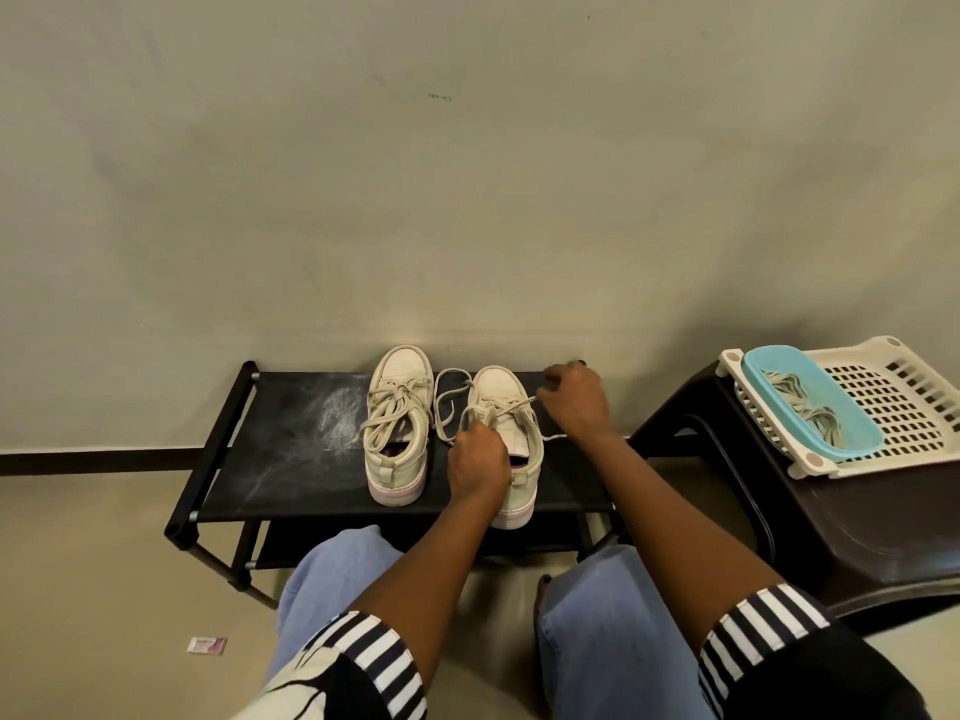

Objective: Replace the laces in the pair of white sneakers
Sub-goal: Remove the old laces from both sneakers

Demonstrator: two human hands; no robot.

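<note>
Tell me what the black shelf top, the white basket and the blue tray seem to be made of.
The black shelf top looks like matte fabric stretched on a tube frame; pale scuffs mark it. The white basket seems moulded plastic, given its regular grid of holes. The blue tray is probably plastic too, with a smooth, even surface.

**Two sneakers side by side on the bench**

The bench (291,444) stands against the wall (467,200), just beyond the seated person's knees (353,558). On it the left sneaker (397,459) and right sneaker (501,392) sit side by side, toes to the wall. The left hand (478,467) is over the right sneaker's near half and the right hand (574,402) is at its right, both gripping its lace (514,405). Right of the bench, a stool (857,537) carries a basket (883,402). In the basket's left end is a tub (852,433) holding spare laces (800,402).
</note>
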